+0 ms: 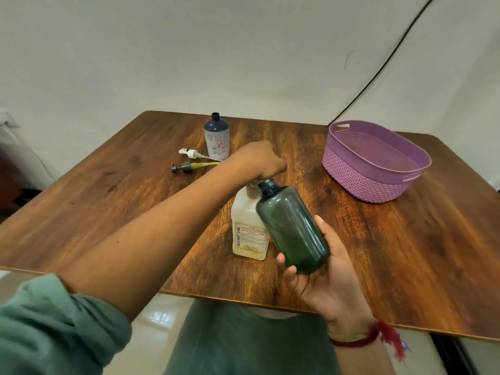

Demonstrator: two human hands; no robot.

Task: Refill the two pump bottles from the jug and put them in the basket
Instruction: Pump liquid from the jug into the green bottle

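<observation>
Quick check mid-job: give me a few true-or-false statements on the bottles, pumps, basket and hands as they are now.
1. The right hand holds the green bottle. True.
2. The green bottle has its pump screwed on. False: its neck is open; the white pump and the grey pump lie on the table.
3. The left hand has its grip on the top of the jug. True.
4. The blue bottle is in the basket. False: it stands on the table, just beyond the pumps.
</observation>
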